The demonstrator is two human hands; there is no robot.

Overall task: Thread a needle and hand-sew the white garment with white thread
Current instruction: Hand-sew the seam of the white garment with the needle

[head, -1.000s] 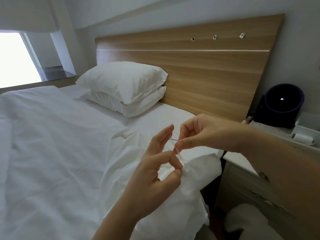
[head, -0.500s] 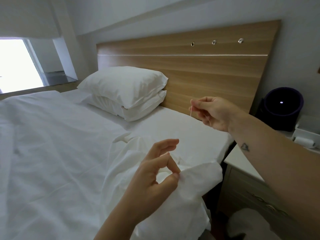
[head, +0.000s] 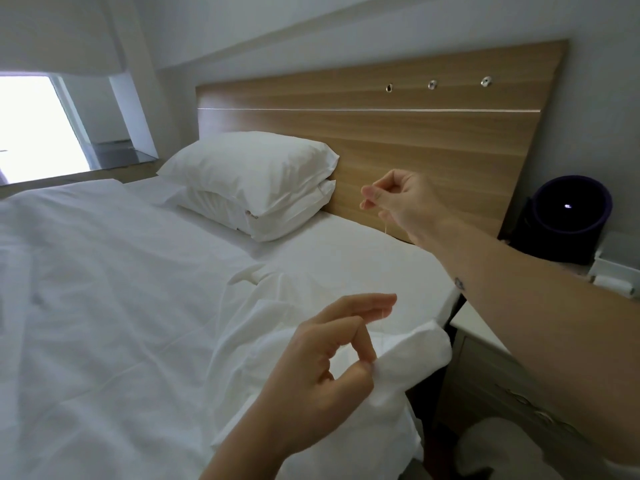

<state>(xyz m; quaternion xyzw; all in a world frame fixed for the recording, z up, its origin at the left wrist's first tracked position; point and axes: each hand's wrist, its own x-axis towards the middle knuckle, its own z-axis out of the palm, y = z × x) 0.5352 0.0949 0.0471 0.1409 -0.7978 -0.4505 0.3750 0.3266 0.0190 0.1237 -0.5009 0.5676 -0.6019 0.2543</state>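
Mid-stitch, it seemed: right hand point(head: 398, 202) pinched thin white thread point(head: 385, 230) high above crumpled white cloth garment point(head: 415, 355), fold nipped by left hand point(head: 322, 368), thumb & forefinger; threading evidently done, seam unfinished.

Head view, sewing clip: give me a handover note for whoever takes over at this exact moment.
Left hand: thumb and forefinger pinch a fold of the white fabric garment, which lies crumpled at the near right edge of the white-sheeted bed.
Right hand: held up in front of the wooden headboard, fingertips pinching the thin white thread, which runs down towards the garment. The needle is too small to make out.
Done: threading, apparently, and at least one stitch seems started.
Left: pull the thread snug, continue stitching, knot off.
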